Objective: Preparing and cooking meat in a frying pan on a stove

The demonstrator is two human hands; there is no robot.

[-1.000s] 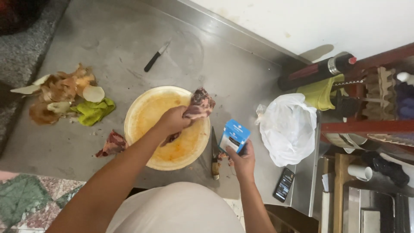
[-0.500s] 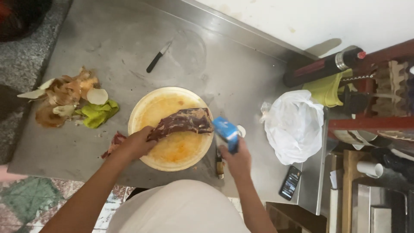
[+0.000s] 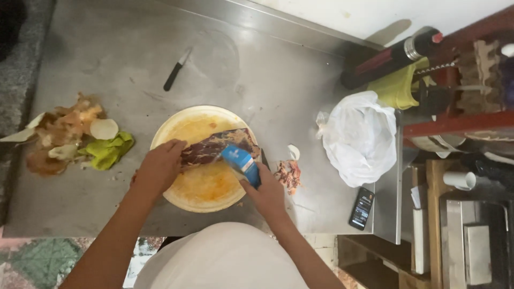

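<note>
A round yellow-stained cutting board (image 3: 206,187) lies on the steel counter (image 3: 267,91) in front of me. On it rests a dark red slab of meat (image 3: 214,147). My left hand (image 3: 160,168) presses on the slab's left end. My right hand (image 3: 267,190) grips a small blue carton (image 3: 241,163), tilted over the meat's right end. A knife lies at the board's right edge, mostly hidden behind my right hand.
Vegetable peelings and green scraps (image 3: 75,139) are piled at the left. A small black-handled knife (image 3: 176,69) lies at the back. A white plastic bag (image 3: 358,136), a phone (image 3: 361,208), meat scraps (image 3: 289,174) and a dark bottle (image 3: 396,56) are on the right.
My left hand laid the meat flat on the board and now presses it down. My right hand brought the blue carton up from the board's edge and tilted it over the meat.
</note>
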